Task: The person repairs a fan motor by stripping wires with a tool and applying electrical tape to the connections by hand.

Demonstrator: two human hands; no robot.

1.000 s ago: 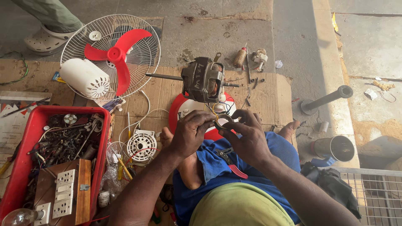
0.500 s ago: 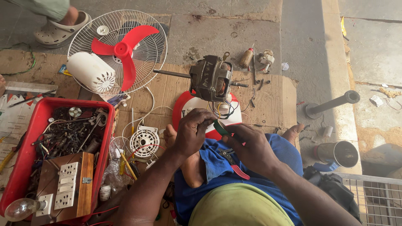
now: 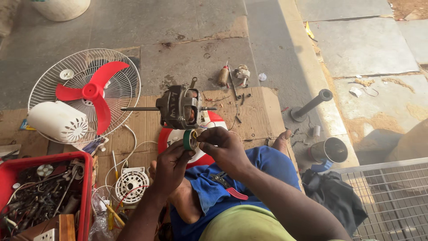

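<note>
The roll of green tape [image 3: 191, 139] sits between my two hands, raised above my lap and just short of the fan motor [image 3: 180, 107] that stands beyond my fingers on the cardboard sheet [image 3: 254, 114]. My left hand [image 3: 171, 166] cups the roll from below, its fingers closed around the rim. My right hand [image 3: 224, 149] comes in from the other side, thumb and forefinger pinched narrow at the roll's edge, as if on the loose end; whether they actually have the end I cannot tell, it is too small to see.

What could go wrong, as I judge it: the tape end could slip back onto the roll if my pinch is weak, or the strip could fold and stick to itself if I pull at an angle. The roll could also drop and run toward the loose wires [image 3: 129, 156] on the near left of my fingers.

Both forearms reach forward from my body, wrists bent inward so the hands meet palm to palm around the roll. A red-handled plier [image 3: 228, 186] lies on my blue trousers below my right wrist. Farther left of my fingers are a white vented cover [image 3: 130, 184], a red bin [image 3: 84, 178] of parts, and the fan cage [image 3: 67, 71] with its red blade [image 3: 96, 91].
</note>
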